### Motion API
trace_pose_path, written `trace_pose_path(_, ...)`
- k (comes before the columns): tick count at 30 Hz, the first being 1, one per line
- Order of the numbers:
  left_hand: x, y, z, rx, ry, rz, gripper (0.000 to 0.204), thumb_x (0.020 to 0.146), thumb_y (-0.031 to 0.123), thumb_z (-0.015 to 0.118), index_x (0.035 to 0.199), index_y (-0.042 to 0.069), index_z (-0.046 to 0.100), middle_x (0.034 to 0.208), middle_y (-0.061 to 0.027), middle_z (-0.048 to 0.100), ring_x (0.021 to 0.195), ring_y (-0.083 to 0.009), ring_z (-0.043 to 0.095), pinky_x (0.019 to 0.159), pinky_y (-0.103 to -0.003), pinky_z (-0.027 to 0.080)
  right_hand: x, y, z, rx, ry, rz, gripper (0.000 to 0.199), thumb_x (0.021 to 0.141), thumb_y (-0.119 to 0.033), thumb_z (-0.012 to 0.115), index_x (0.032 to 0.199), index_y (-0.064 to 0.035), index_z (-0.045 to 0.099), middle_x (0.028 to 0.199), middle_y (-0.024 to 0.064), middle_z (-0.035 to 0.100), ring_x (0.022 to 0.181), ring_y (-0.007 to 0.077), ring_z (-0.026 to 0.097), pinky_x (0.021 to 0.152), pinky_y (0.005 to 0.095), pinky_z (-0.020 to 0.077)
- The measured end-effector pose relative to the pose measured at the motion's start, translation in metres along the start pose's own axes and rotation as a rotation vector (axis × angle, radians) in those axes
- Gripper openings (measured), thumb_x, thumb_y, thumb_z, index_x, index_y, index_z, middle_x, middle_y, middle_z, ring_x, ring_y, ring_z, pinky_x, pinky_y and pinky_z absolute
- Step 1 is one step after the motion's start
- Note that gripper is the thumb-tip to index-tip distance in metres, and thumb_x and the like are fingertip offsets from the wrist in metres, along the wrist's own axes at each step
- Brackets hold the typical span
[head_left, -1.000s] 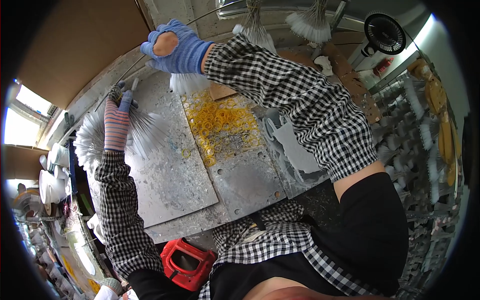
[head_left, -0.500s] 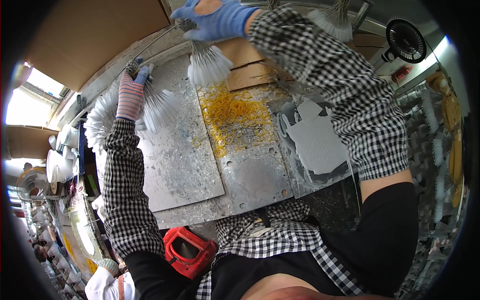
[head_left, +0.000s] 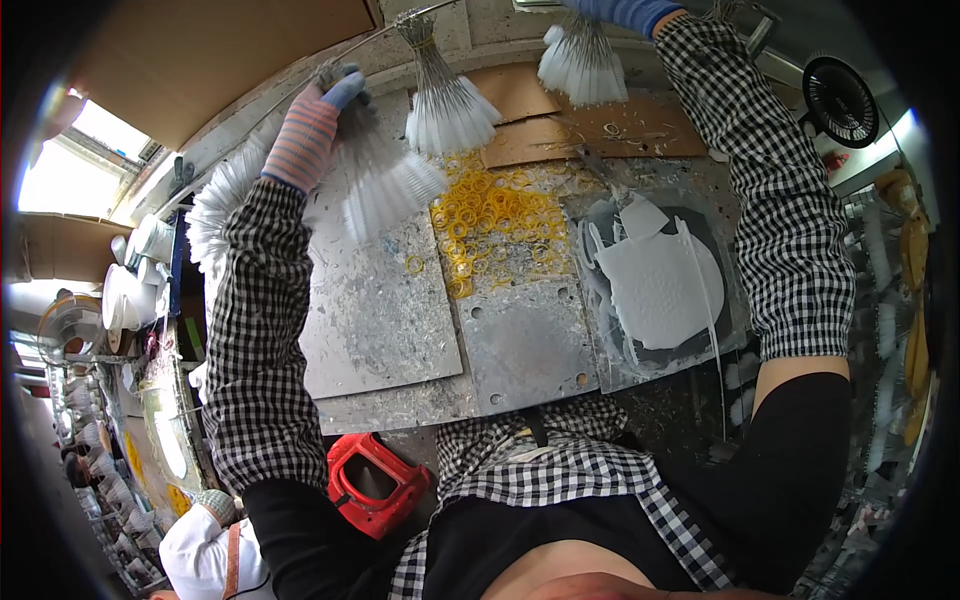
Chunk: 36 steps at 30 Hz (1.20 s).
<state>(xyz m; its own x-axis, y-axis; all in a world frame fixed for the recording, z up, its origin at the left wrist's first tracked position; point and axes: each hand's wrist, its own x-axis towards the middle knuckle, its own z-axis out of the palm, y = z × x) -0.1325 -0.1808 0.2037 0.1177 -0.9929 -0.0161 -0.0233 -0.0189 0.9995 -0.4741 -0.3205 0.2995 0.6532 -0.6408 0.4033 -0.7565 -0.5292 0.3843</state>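
Observation:
My left hand [head_left: 312,128], in a striped glove with grey-blue fingertips, closes round the wire top of a bundle of thin white-bristled wire brushes [head_left: 390,190] by a metal rod [head_left: 350,48]. Motion smears this bundle. To its right another brush bundle [head_left: 450,100] hangs from the rod, untouched. At the top edge is my right hand [head_left: 630,12] in a blue glove, its fingers mostly cut off by the frame. Just below it hangs a further brush bundle [head_left: 583,65]; whether the hand grips it is hidden. More white bristles [head_left: 222,205] fan out left of my left hand.
Many yellow rubber rings [head_left: 490,215] lie on the worktable [head_left: 385,330]. Right of them, white paste [head_left: 665,285] covers a dark board, with a scraper [head_left: 610,180] in it. Cardboard [head_left: 600,130] lies behind. A fan [head_left: 840,100] stands far right, a red stool [head_left: 378,490] below.
My right hand has left the middle bundle and moved right, to the top edge. My left hand has shifted right with its bundle. The whole view has shifted slightly.

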Motion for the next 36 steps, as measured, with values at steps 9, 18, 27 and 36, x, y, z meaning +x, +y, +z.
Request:
trace_pose_path(9, 0.076, -0.017, 0.011, 0.071, -0.100, 0.048, 0.020, 0.093, 0.021, 0.070, 0.108, 0.008, 0.066, 0.091, -0.0023, 0.068, 0.082, -0.0135, 0.067, 0.075, -0.030, 0.057, 0.007, 0.000, 0.018, 0.117, 0.101, 0.143, 0.030, 0.090, -0.036, 0.065, 0.108, -0.0115, 0.065, 0.096, 0.0136, 0.070, 0.092, 0.0318, 0.069, 0.083, 0.0448, 0.0538)
trace_pose_path(18, 0.086, -0.023, 0.053, -0.039, -0.056, 0.200, 0.032, 0.094, 0.016, 0.070, 0.123, 0.007, 0.063, 0.104, -0.0033, 0.068, 0.092, -0.0128, 0.065, 0.080, -0.027, 0.054, 0.013, 0.082, 0.004, 0.095, -0.294, 0.068, 0.041, 0.091, -0.038, 0.055, 0.118, -0.0123, 0.071, 0.111, 0.0133, 0.073, 0.105, 0.0326, 0.068, 0.094, 0.0449, 0.0516)
trace_pose_path(27, 0.149, -0.024, 0.149, 0.041, -0.091, 0.390, 0.028, 0.095, 0.022, 0.068, 0.116, 0.004, 0.066, 0.106, -0.0071, 0.071, 0.094, -0.0171, 0.064, 0.085, -0.031, 0.052, 0.013, 0.194, 0.031, -0.048, -0.533, 0.053, 0.047, 0.087, -0.050, 0.061, 0.118, -0.0173, 0.073, 0.117, 0.0091, 0.073, 0.112, 0.0295, 0.067, 0.096, 0.0439, 0.0508)
trace_pose_path(36, 0.227, -0.018, 0.217, 0.035, -0.134, 0.493, 0.023, 0.097, 0.019, 0.066, 0.113, 0.003, 0.068, 0.099, -0.0088, 0.072, 0.085, -0.0165, 0.068, 0.075, -0.030, 0.058, -0.014, 0.200, 0.024, 0.029, -0.426, 0.027, 0.039, 0.089, -0.043, 0.060, 0.117, -0.0184, 0.072, 0.116, 0.0119, 0.071, 0.111, 0.0311, 0.066, 0.097, 0.0441, 0.0497)
